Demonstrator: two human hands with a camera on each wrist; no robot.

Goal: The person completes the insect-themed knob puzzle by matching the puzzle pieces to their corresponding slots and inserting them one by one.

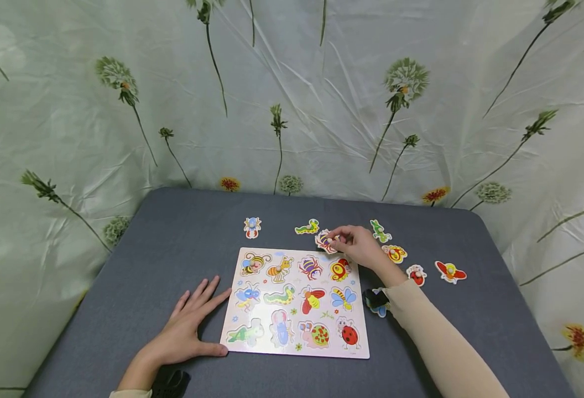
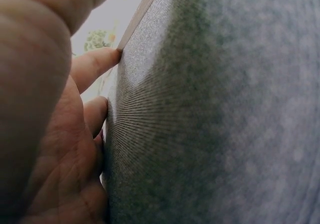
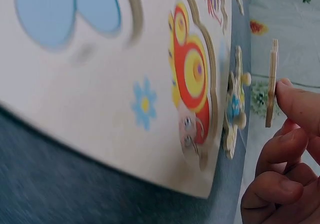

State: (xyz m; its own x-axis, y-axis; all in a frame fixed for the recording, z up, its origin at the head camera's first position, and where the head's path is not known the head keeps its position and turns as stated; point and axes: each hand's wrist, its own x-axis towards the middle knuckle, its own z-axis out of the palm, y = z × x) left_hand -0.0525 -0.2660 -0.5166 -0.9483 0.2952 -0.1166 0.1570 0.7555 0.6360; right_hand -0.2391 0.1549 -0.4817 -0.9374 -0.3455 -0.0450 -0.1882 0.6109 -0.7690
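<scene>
A pink wooden puzzle board (image 1: 292,354) with insect-shaped recesses lies on the dark grey table. My left hand (image 1: 189,323) rests with fingers spread, thumb and index fingertips touching the board's left edge; the left wrist view shows its fingertips (image 2: 114,55) against the edge and cloth. Beyond the board's top edge, my right hand (image 1: 359,247) pinches a spider puzzle piece (image 1: 323,241) between thumb and finger. The right wrist view shows this piece (image 3: 272,86) edge-on, raised off the cloth. A printed spider (image 1: 310,267) marks a recess in the board's top row.
Behind the board lie a blue-and-red bug piece (image 1: 252,227), a caterpillar piece (image 1: 307,226) and a green grasshopper piece (image 1: 380,231). To the right are a yellow-red piece (image 1: 394,254), a ladybug piece (image 1: 416,275) and a red-winged piece (image 1: 450,272). A blue piece (image 1: 380,311) is partly hidden by the right wrist.
</scene>
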